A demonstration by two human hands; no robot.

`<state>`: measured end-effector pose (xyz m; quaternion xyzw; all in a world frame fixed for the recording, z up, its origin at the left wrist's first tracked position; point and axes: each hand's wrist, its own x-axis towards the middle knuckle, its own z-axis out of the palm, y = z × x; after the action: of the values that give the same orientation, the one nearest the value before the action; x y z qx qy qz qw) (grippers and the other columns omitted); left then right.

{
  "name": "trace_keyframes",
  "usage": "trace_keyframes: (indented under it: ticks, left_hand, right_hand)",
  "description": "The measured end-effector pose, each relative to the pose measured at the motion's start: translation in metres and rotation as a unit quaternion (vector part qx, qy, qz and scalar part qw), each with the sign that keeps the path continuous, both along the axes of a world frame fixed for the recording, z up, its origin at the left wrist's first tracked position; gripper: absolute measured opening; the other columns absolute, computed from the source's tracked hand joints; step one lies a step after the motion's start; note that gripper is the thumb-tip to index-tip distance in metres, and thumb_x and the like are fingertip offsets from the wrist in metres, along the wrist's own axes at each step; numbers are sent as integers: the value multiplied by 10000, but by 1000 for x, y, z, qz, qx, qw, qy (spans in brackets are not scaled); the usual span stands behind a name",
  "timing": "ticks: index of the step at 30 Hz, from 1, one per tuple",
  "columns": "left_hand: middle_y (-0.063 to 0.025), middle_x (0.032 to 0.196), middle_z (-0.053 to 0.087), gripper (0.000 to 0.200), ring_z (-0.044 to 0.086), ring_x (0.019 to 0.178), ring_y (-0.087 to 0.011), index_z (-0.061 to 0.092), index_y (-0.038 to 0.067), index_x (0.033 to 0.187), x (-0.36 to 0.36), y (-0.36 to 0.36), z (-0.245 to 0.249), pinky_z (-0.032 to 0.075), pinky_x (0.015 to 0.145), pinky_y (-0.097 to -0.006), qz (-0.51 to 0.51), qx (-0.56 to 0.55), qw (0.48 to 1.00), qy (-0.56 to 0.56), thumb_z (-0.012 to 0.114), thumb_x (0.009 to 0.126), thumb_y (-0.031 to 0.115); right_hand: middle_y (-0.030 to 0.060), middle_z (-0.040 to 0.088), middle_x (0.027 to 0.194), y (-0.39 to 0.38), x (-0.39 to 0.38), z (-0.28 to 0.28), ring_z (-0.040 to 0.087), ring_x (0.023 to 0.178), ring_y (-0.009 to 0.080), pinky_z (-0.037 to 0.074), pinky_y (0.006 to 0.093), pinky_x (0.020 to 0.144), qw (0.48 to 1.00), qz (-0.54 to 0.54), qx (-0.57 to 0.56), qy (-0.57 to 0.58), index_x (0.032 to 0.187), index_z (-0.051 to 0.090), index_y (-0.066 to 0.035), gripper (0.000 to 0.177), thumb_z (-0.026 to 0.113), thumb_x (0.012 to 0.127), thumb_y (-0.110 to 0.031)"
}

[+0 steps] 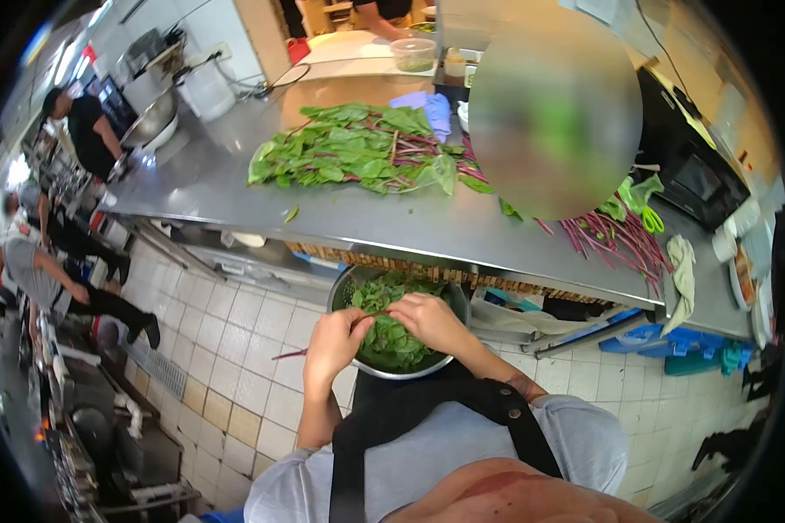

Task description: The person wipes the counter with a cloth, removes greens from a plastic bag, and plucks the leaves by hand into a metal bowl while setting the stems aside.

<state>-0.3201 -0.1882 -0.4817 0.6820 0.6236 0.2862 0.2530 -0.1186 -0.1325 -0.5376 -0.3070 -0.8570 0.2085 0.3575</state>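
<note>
My left hand (337, 338) is closed round a leafy green with a purple stalk (290, 354), whose bare end sticks out to the left. The fingers of my right hand (427, 322) pinch the same stem close to my left fingertips; what lies under them is partly hidden. Both hands are over a metal bowl (461, 307), which holds loose green leaves (397, 342) in front of my apron. On the steel counter (358, 206) beyond lies a large pile of red-stemmed leafy greens (340, 150).
Bare purple stems (615, 248) and a pale cloth (682, 283) lie on the counter's right, near green-handled scissors (651, 219). A blurred round patch hides part of the counter. Purple gloves (436, 112) lie behind the greens. Several people stand at left.
</note>
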Motion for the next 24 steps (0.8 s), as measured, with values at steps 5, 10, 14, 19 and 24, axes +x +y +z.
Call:
trace_keyframes:
  ticks: [5,10,14,19,24]
  left_hand:
    - [-179,721,647,149,622,611,-250,697,17,933,-13,2,-4,468,589,-347,-25,100,995,2,604,903,129]
    - [-153,694,592,203,596,640,-288,632,32,1089,-3,-12,24,461,625,-373,-130,-62,984,-104,526,960,148]
    - [-128,645,529,205,525,593,-222,634,46,1091,-10,-15,40,434,595,-343,-159,-99,975,-121,520,970,165]
    - [-34,591,411,230,404,565,-131,643,49,1105,-81,-25,56,366,538,-306,-75,-29,995,-62,491,978,167]
    - [-107,674,499,277,431,594,-181,610,12,1191,-74,3,107,371,562,-301,79,90,992,46,505,944,80]
  right_hand:
    - [101,606,781,5,8,13,611,663,214,481,295,594,983,-66,-101,140,917,633,9,132,580,923,-112]
    - [30,577,780,5,1,15,543,656,91,426,229,571,865,3,-285,413,1002,603,12,211,490,1009,-166]
    - [10,532,754,-1,-4,16,474,622,76,386,218,568,764,78,-384,512,1018,577,-2,215,468,1026,-187]
    - [13,477,751,7,29,5,439,599,87,363,259,553,784,180,-382,456,915,564,-8,206,475,1015,-165]
    - [77,629,912,-2,39,-12,626,811,283,489,358,738,983,107,-146,33,1040,690,-80,169,605,914,-153]
